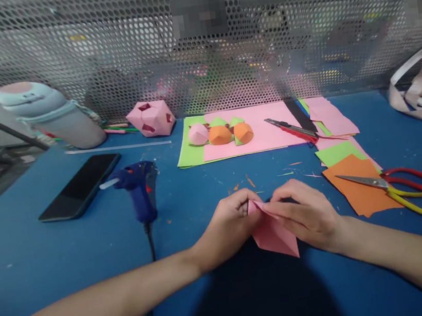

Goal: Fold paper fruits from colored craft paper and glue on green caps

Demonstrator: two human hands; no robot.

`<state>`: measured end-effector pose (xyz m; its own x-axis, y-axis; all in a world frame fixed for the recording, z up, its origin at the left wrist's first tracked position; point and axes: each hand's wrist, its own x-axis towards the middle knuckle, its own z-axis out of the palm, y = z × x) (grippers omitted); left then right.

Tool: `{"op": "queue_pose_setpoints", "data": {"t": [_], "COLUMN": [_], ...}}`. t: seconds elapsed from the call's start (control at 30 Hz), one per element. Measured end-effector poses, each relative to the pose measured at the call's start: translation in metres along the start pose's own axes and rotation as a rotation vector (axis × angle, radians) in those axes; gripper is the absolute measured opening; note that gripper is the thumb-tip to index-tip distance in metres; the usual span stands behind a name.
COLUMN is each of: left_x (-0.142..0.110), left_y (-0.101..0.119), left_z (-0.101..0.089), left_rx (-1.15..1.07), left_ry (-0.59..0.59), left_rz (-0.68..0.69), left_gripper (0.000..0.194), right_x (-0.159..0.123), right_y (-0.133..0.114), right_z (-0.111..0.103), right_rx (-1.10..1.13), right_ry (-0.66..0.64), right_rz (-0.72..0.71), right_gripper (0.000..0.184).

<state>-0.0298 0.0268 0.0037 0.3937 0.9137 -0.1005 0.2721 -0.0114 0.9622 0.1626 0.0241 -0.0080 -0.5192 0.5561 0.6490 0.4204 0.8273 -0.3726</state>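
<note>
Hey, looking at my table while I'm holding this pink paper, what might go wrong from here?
The glue gun's cord passes under the left forearm, so a sweep of that arm might drag the gun.
The scissors lie with their tip toward the right hand; a careless sideways reach could nick it.
The pink paper is pinched by both that hand and the left hand, so uneven pressure might crease it badly.

On the table (185, 197), the phone (80, 188) lies left of the glue gun (141, 190); behind are the bottle (60, 118) and, rightward, the paper ball (153, 118). Folded pieces (219, 135) rest on stacked sheets (259, 138), left of the cutter (292, 129), behind the left hand (227, 223) and right hand (309, 212). Rightmost, scissors (383, 183) lie partly on cut sheets (360, 200).
</note>
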Motion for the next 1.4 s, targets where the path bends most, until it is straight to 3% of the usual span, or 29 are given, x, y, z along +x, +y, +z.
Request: {"op": "queue_pose_setpoints", "data": {"t": [0.13, 0.37, 0.5, 0.67, 0.8, 0.93, 1.07, 1.2, 1.4], "left_x": [-0.001, -0.001, 0.000, 0.001, 0.002, 0.002, 0.002, 0.001, 0.001], "left_y": [0.000, 0.004, 0.003, 0.000, 0.003, 0.008, 0.008, 0.005, 0.004], "left_z": [0.001, 0.001, 0.000, -0.002, -0.006, -0.011, -0.013, -0.011, -0.011], "left_rx": [0.058, 0.074, 0.038, 0.009, 0.060, 0.121, 0.139, 0.163, 0.126], "left_ry": [-0.014, 0.047, 0.047, 0.029, -0.037, -0.102, -0.108, -0.120, -0.122], "left_rz": [0.032, -0.018, 0.002, 0.050, 0.151, 0.163, 0.175, 0.210, 0.241], "left_gripper": [0.009, 0.011, 0.010, 0.013, 0.018, 0.024, 0.035, 0.033, 0.031], "right_x": [0.001, 0.003, 0.004, -0.003, -0.006, -0.005, -0.006, -0.011, -0.010], "right_y": [-0.002, -0.004, -0.005, 0.000, 0.004, 0.005, 0.009, 0.014, 0.014], "right_z": [-0.002, -0.001, 0.001, 0.002, 0.000, -0.003, -0.004, 0.001, 0.005], "right_rx": [-0.036, 0.064, 0.137, 0.060, 0.052, 0.062, 0.046, 0.030, 0.056], "right_ry": [0.004, 0.105, 0.053, -0.070, -0.055, -0.043, -0.043, -0.045, -0.063], "right_rz": [0.069, 0.126, 0.092, 0.050, 0.002, -0.001, -0.010, -0.062, 0.068], "right_gripper": [0.008, 0.012, 0.014, 0.029, 0.032, 0.030, 0.029, 0.031, 0.037]}}
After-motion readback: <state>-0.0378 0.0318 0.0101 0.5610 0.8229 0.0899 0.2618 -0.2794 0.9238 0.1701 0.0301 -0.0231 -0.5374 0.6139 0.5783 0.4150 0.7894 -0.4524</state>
